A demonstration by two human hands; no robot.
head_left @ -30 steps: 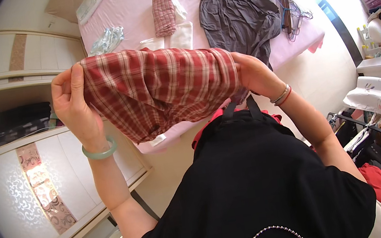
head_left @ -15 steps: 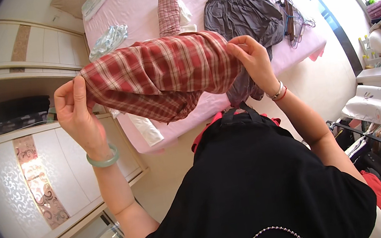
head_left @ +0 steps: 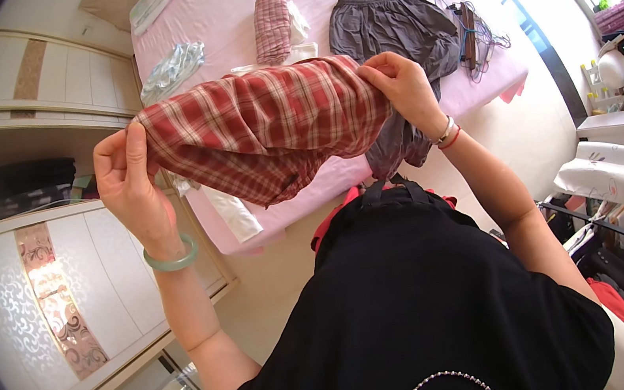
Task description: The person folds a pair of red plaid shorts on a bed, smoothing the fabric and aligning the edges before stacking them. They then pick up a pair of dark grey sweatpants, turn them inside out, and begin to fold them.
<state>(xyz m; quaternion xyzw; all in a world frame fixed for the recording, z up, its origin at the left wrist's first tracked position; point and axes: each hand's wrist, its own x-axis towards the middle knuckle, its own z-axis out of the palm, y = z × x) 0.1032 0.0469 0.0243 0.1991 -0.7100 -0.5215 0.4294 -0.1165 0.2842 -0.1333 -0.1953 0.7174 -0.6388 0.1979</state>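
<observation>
A red plaid garment (head_left: 262, 122), perhaps a folded shirt, hangs stretched between my two hands above the near side of the bed. My left hand (head_left: 129, 185), with a green bangle at the wrist, pinches its left end. At the right end, the thumb and fingers of my right hand (head_left: 403, 90) are closed on the cloth. The lower edge sags in loose folds. Beyond it on the bed lie a rolled red plaid bundle (head_left: 272, 29) and dark grey pants (head_left: 392, 24), partly covered by my right hand and the cloth.
The bed (head_left: 222, 8) has a pink sheet. On it are pale blue cloth (head_left: 173, 72), white cloth (head_left: 233, 212) and hangers with cords (head_left: 472, 37). White cabinets (head_left: 3, 294) line the left. A clothes rack (head_left: 612, 232) stands at the right.
My hands draw slightly closer together, and the plaid garment bunches a little between them. The surroundings shift slightly left in view. Both hands keep their grip.
</observation>
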